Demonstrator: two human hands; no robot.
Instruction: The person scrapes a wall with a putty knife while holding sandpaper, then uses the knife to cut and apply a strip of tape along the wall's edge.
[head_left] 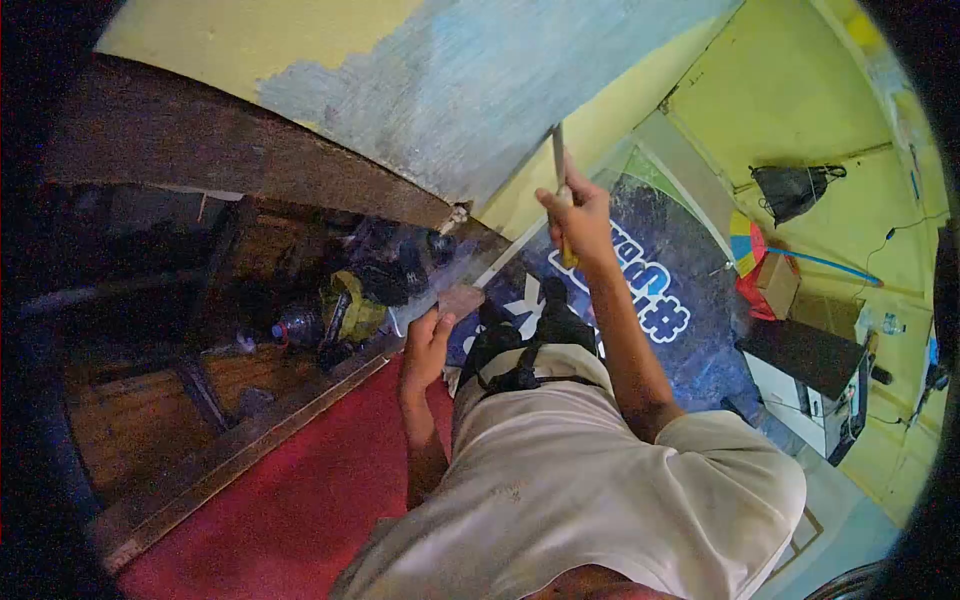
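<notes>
My right hand (582, 217) is closed around the yellowish handle of a scraper-like tool (559, 150), whose metal blade points up and touches or nearly touches the wall (440, 90). Grey-blue filler or bare patches spread over that yellow wall. Lower and to the left, my left hand (428, 345) grips a flat, pinkish-brown piece (461, 300) by its lower edge; what it is made of I cannot tell.
Left of me, a wooden shelf (170, 400) holds a plastic bottle (298, 325) and a yellow-green bag (352, 308). Red fabric (270, 480) lies below. On the right are a black-and-white box (800, 385), a cardboard box (775, 283) and a hanging black bag (793, 190).
</notes>
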